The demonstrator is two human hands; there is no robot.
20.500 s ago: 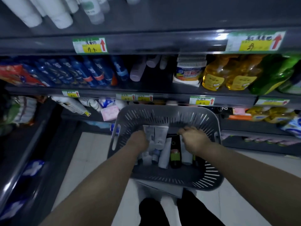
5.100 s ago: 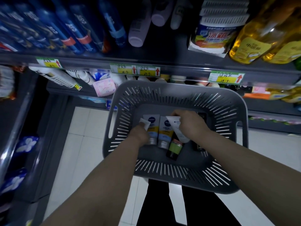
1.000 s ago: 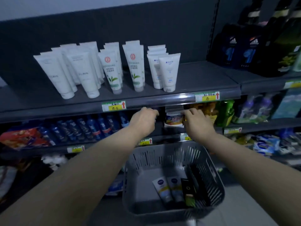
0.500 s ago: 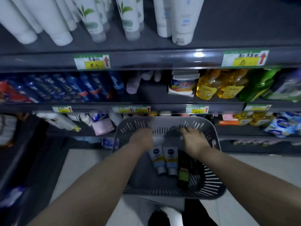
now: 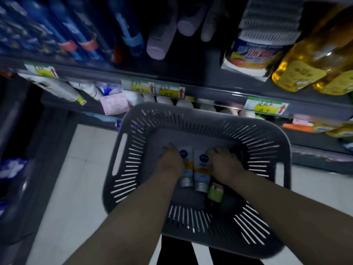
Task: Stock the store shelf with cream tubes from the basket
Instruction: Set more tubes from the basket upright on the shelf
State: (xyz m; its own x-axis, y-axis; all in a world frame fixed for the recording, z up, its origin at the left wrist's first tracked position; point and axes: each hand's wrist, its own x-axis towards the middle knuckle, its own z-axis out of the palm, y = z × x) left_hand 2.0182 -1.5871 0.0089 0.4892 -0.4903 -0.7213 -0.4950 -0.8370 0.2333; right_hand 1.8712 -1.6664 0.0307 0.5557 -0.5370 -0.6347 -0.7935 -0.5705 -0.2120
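**Item: two cream tubes.** The left tube and the right tube lie flat and touching in the middle of the basket floor. Their caps point to the near edge and their crimped ends to the far edge.

**Handling (judged).** Light, soft-walled plastic that dents under a hard squeeze. The skin is smooth and likely a little slick. Not fragile. The stiffest parts are the cap and shoulder, so the mid-body or just above the cap is the best hold. The flat crimp gives a poor pinch.

**Left grip**. Lies over the left edge of the left tube, fingers pointing down to the basket floor. Whether they are curled round the tube cannot be told.

**Right grip**. Sits at the right edge of the right tube, fingertips down. Again, hold or mere touch cannot be told.

**Also in the basket.** A dark bottle with a green label lies just beside the right tube's cap, toward the near right corner.

**Carrier.** A grey plastic basket with slotted walls and a handle slot in the left wall.

**Room.** A dark store shelf runs along the basket's far edge, its lip carrying price tags.
- On it: blue bottles, lilac bottles and yellow oil bottles.
- Pale floor tiles show at the left.
- No row of cream tubes shows in this view.
- The picture is dim and blurred.
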